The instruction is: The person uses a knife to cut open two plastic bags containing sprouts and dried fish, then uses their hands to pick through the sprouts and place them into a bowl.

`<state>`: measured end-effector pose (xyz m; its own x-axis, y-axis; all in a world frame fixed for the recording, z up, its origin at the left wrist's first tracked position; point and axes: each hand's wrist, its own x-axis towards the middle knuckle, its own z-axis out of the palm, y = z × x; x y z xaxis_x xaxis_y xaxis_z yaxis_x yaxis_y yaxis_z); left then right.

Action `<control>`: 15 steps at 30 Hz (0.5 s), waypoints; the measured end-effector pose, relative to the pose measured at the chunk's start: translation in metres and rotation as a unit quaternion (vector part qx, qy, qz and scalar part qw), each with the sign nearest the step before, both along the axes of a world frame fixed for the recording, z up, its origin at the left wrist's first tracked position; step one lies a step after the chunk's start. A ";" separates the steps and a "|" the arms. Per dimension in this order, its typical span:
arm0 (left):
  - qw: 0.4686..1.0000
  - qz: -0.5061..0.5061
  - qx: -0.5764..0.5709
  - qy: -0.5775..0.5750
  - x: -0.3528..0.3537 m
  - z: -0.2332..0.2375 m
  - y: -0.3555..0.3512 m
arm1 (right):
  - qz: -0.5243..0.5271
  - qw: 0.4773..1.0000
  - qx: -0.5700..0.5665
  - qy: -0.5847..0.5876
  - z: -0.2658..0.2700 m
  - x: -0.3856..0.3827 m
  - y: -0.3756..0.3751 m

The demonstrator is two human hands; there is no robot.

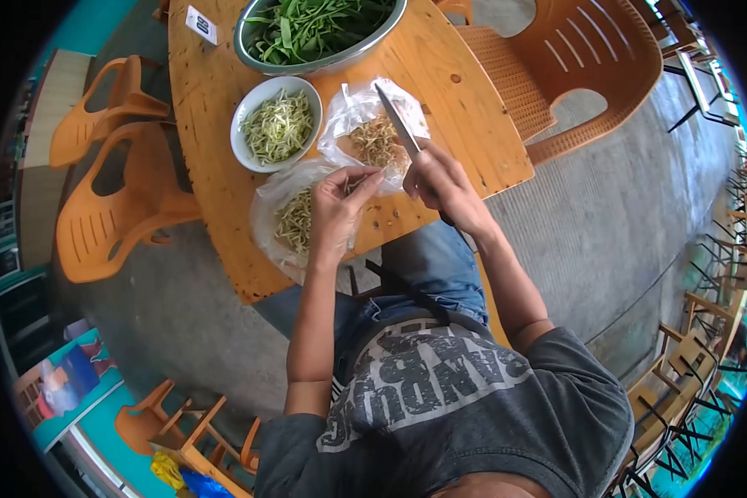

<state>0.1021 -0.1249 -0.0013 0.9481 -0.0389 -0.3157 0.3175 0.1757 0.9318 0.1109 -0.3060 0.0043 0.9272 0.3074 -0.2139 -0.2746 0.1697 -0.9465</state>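
My right hand [446, 184] is closed around the handle of a knife [400, 123], its blade pointing up and away from me. Beside it, my left hand [342, 206] is closed in a pinch; whatever sits between the fingertips is too small to make out. Bean sprouts [294, 220] lie in a clear plastic bag [267, 199] just left of my left hand. Beyond the hands, another plastic bag [348, 103] lies spread out with brownish sprout trimmings [375, 141] on it. A white bowl [239, 148] holds pale bean sprouts [279, 126].
A large metal basin [340, 65] of green leaves [311, 26] stands at the wooden table's [464, 108] far end, near a numbered card [201, 25]. Orange chairs [128, 195] line the left side, and another orange chair [581, 62] stands at the right.
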 end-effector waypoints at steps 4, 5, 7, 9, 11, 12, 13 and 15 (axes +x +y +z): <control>1.000 0.008 0.007 -0.011 0.007 0.002 -0.007 | 0.059 0.995 0.057 0.049 0.000 -0.005 -0.007; 1.000 0.002 0.010 -0.008 0.010 0.003 -0.008 | 0.067 0.995 0.058 0.045 -0.002 -0.006 -0.008; 1.000 -0.006 0.008 0.001 0.015 0.003 -0.010 | 0.072 0.995 0.055 0.044 -0.006 -0.007 -0.011; 1.000 -0.011 -0.004 0.013 0.021 0.001 -0.012 | 0.059 0.995 0.067 0.041 -0.011 -0.006 -0.012; 1.000 -0.018 0.012 0.008 0.027 -0.002 -0.016 | 0.044 0.996 0.070 0.033 -0.018 -0.003 -0.015; 1.000 -0.021 0.018 0.006 0.030 -0.002 -0.018 | 0.036 0.997 0.067 0.027 -0.023 -0.002 -0.016; 0.999 -0.025 0.035 0.008 0.031 -0.002 -0.021 | 0.029 0.997 0.063 0.021 -0.025 -0.001 -0.017; 0.998 -0.026 0.066 0.005 0.037 0.000 -0.025 | 0.030 0.997 0.064 0.040 -0.024 0.004 -0.022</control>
<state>0.1390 -0.1494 -0.0014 0.9425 -0.0457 -0.3311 0.3327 0.0357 0.9423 0.1149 -0.3285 -0.0198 0.8880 0.3907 -0.2425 -0.3622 0.2694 -0.8923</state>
